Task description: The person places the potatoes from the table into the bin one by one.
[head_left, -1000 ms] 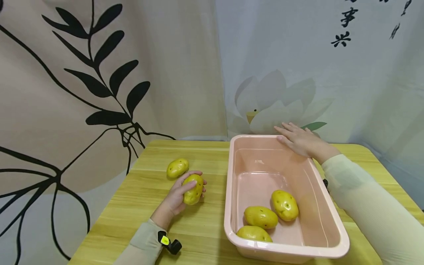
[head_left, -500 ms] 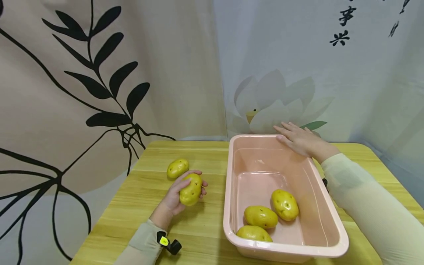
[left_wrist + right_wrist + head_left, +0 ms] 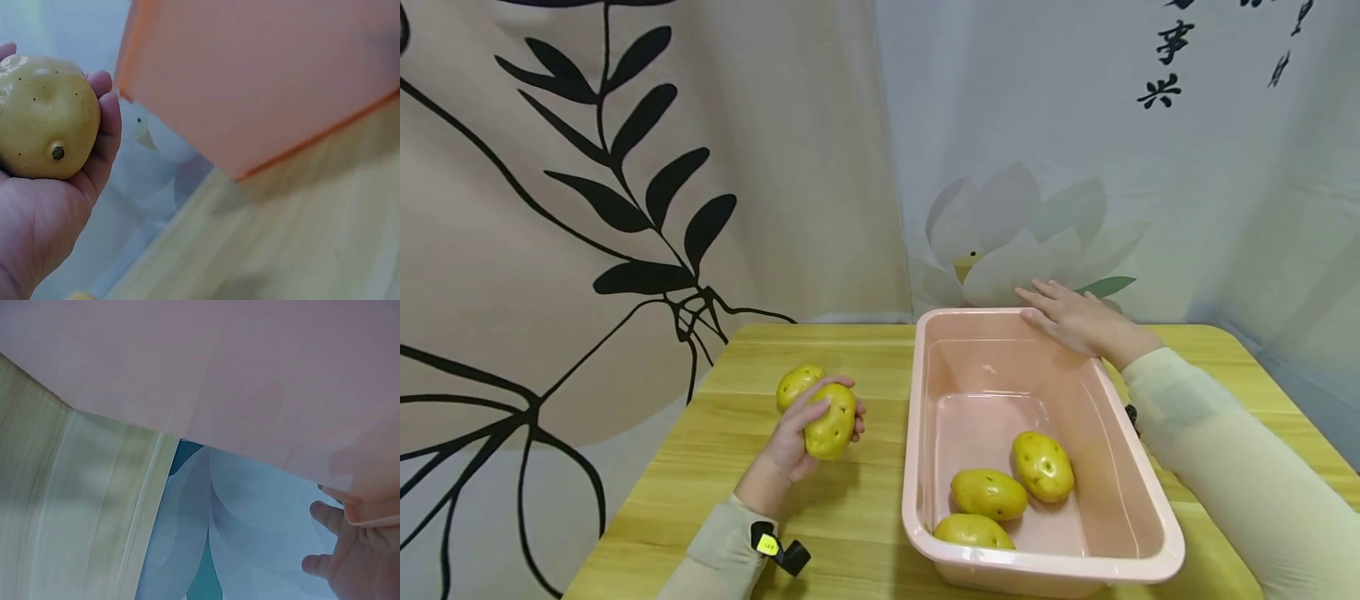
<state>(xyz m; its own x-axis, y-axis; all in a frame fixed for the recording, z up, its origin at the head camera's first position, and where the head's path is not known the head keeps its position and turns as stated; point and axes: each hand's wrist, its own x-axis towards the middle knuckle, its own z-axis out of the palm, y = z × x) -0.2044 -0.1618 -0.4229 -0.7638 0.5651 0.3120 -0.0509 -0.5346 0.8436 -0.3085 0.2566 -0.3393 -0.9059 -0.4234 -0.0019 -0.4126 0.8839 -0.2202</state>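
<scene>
In the head view my left hand (image 3: 792, 440) grips a yellow potato (image 3: 831, 422), fingers curled round its far side and thumb across the near one. The left wrist view shows the same potato (image 3: 47, 122) cradled in the palm, with a dark spot at its end. Just behind, a second potato (image 3: 797, 385) lies on the table, partly hidden by the hand. My right hand (image 3: 1082, 321) rests on the far right corner of a pink plastic basin (image 3: 1045, 571), its fingers extended past the rim. Three potatoes lie inside the basin, among them one potato (image 3: 1043, 467) at the right.
The basin stands on a wooden table (image 3: 865, 517), right of the left hand, with its high walls between that hand and the potatoes inside. A printed cloth (image 3: 805, 167) with leaves and a pale flower hangs behind the table's far edge.
My left hand has risen slightly with its potato, tilting it a little, and now overlaps the potato behind more. The right hand stays on the basin's corner. The head view has shifted slightly.
</scene>
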